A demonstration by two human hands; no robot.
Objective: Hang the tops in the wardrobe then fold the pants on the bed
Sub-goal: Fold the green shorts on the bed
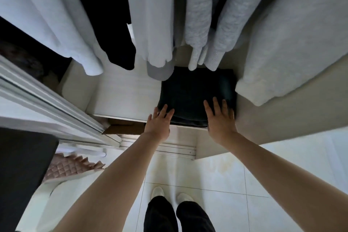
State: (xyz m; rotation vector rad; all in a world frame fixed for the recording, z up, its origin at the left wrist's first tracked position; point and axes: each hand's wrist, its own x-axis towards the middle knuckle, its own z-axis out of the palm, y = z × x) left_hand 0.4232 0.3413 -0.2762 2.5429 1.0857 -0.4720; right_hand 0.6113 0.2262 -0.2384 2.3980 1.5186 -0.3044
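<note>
A home bedroom: hanging tops (156, 15) fill a wardrobe (122, 92).

Two hands (188, 118), one folded dark pants (195, 92)

No legible text, label, brand, number or sign in the head view.
</note>
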